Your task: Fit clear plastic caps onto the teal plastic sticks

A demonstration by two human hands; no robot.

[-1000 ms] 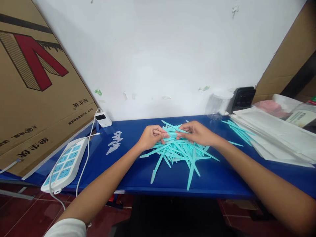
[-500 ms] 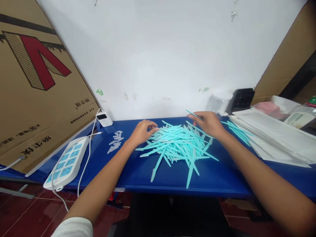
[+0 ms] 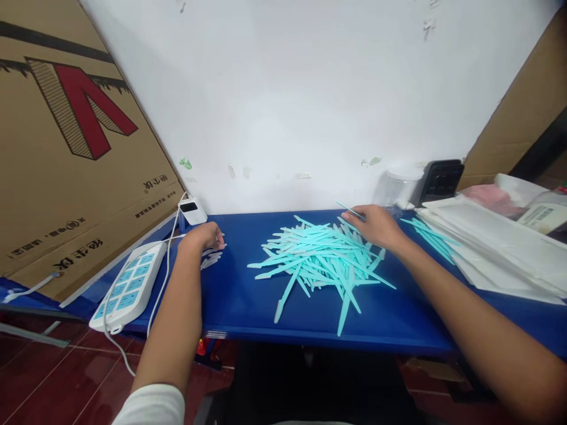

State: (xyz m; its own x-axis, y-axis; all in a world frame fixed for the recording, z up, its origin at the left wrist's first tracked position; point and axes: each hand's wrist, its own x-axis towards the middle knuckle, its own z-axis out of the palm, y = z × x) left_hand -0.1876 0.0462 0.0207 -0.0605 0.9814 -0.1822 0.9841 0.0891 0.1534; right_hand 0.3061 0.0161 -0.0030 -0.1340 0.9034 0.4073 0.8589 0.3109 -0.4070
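Slim turquoise eyebrow razors [image 3: 319, 254], many with pale blade covers, lie in a loose heap on the blue table [image 3: 230, 307]. At the heap's back right edge, my right hand [image 3: 374, 225] is closed on one turquoise eyebrow razor [image 3: 348, 208], whose thin end points up and left. My left hand [image 3: 201, 237] is over a small group of pale, translucent blade covers [image 3: 210, 260] left of the heap. Its fingers are curled together among them; whether a cover is pinched there, I cannot make out.
A few razors [image 3: 427, 236] lie apart beside white paper sheets [image 3: 496, 248] on the right. A clear jar [image 3: 401, 186] and black device [image 3: 440, 180] stand by the wall. Left are a power strip [image 3: 128, 286], white cable, small white device [image 3: 194, 211] and cardboard box [image 3: 88, 195].
My left hand has moved left from the razor heap to the pale covers. My right hand keeps hold of its razor in nearly the same place. The view has shifted slightly.
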